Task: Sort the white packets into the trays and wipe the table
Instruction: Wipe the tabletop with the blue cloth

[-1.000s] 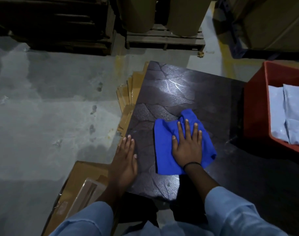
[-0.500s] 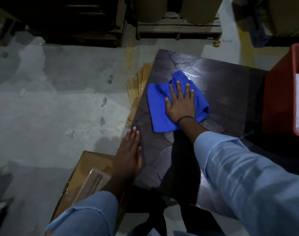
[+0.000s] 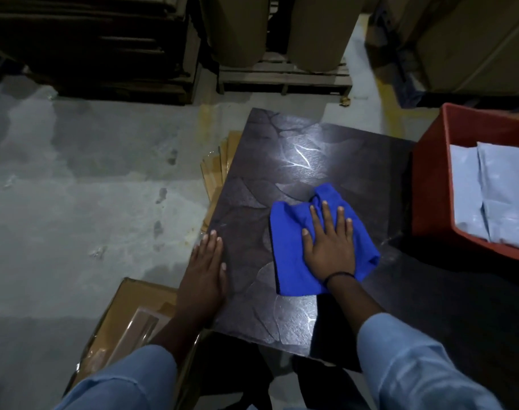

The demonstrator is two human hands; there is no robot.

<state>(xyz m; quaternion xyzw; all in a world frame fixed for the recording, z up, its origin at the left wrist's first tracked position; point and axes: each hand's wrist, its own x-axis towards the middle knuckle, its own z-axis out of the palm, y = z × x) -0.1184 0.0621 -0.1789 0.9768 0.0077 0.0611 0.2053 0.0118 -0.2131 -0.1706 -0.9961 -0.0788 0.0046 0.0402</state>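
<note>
A blue cloth (image 3: 293, 247) lies bunched on the dark patterned table (image 3: 296, 149). My right hand (image 3: 330, 242) presses flat on the cloth with straight, spread fingers. My left hand (image 3: 206, 275) rests flat on the table's left edge, fingers straight and together. At the right stands a red tray (image 3: 429, 184) holding white packets (image 3: 494, 187); its right part runs out of view.
Flat cardboard sheets (image 3: 220, 167) lean by the table's left side. A cardboard box (image 3: 131, 318) with a wrapped item sits on the grey floor at lower left. Wooden pallets (image 3: 282, 75) with large brown rolls stand beyond the table.
My right hand pushed the cloth to the far part of the table, then drew it back towards me and to the right. My left hand stayed on the table's left edge.
</note>
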